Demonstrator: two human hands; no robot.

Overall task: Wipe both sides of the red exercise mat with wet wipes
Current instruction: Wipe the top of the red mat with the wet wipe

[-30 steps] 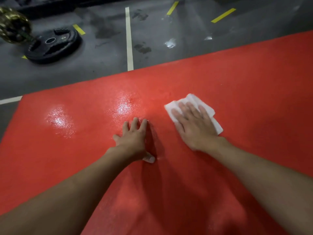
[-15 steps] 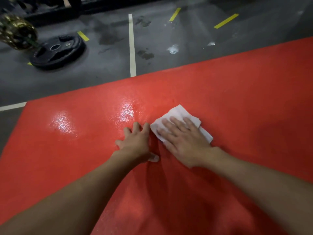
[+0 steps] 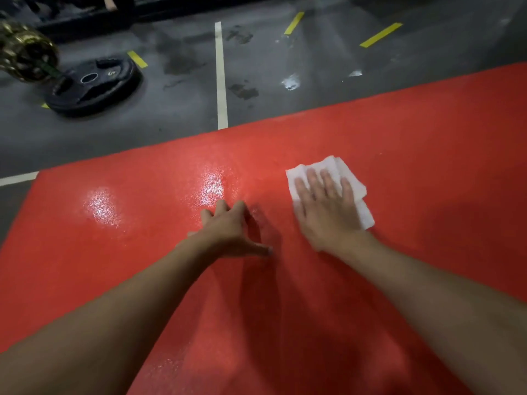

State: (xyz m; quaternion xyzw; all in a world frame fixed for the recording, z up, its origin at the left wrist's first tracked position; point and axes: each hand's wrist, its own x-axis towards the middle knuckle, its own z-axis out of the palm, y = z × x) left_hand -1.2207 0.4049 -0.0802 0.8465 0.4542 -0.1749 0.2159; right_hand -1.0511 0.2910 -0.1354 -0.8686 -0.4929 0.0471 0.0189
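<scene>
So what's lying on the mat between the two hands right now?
Nothing: the head view shows only bare red textured exercise mat and shadow between the left hand and the right hand pressing the white wet wipe.

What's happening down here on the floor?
A person is cleaning a red exercise mat laid on a grey gym floor. The right hand lies flat on a folded white wet wipe, pressing it to the mat. The left hand rests bare on the mat beside it, as if for support. Shiny patches to the left look wet. A black weight plate lies on the floor beyond the mat.
</scene>
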